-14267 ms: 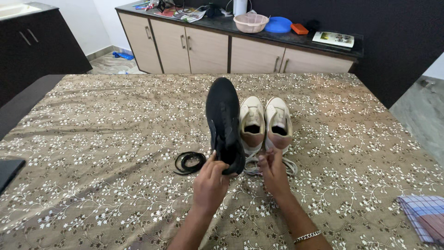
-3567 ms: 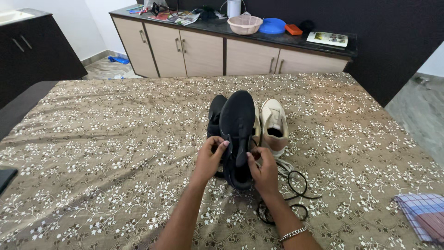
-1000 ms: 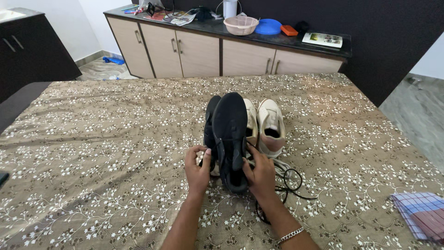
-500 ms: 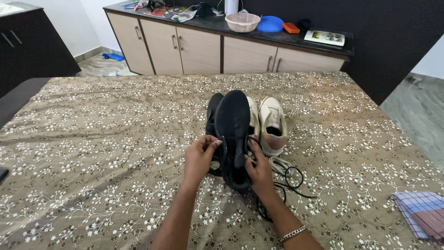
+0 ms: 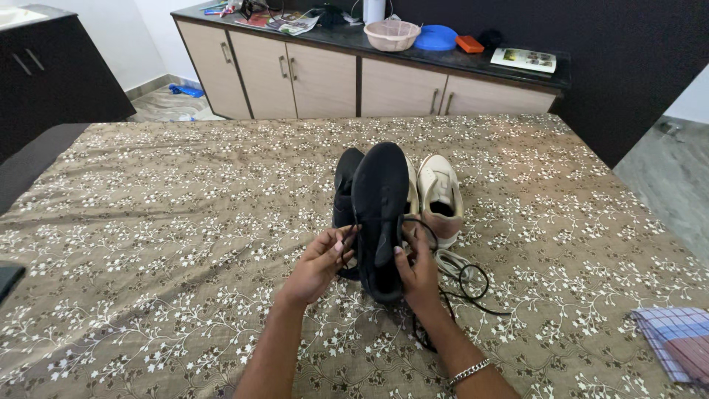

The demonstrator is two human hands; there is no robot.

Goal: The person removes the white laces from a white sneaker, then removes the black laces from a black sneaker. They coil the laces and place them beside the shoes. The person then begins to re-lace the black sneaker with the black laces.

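Observation:
A black shoe [image 5: 379, 199] stands on the bed in front of me, heel toward me. My left hand [image 5: 319, 264] pinches a black lace end at the shoe's left side. At the shoe's right side, my right hand [image 5: 419, 272] pinches the black shoelace [image 5: 464, 290], which loops up over the shoe and trails onto the bedspread to the right. A second black shoe [image 5: 343, 188] stands just behind to the left. A white shoe [image 5: 442, 196] sits to the right, another partly hidden behind the black one.
The bed carries a brown floral bedspread [image 5: 162, 222]. White laces [image 5: 449, 260] lie by the white shoes. A folded checked cloth [image 5: 676, 351] lies at the right edge. Behind stands a beige cabinet [image 5: 325, 74] with a pink basket [image 5: 391, 35] and blue lid [image 5: 436, 37].
My left hand has turned palm up and pulled the lace end out to the left. The lace on the right now arcs higher over the shoe.

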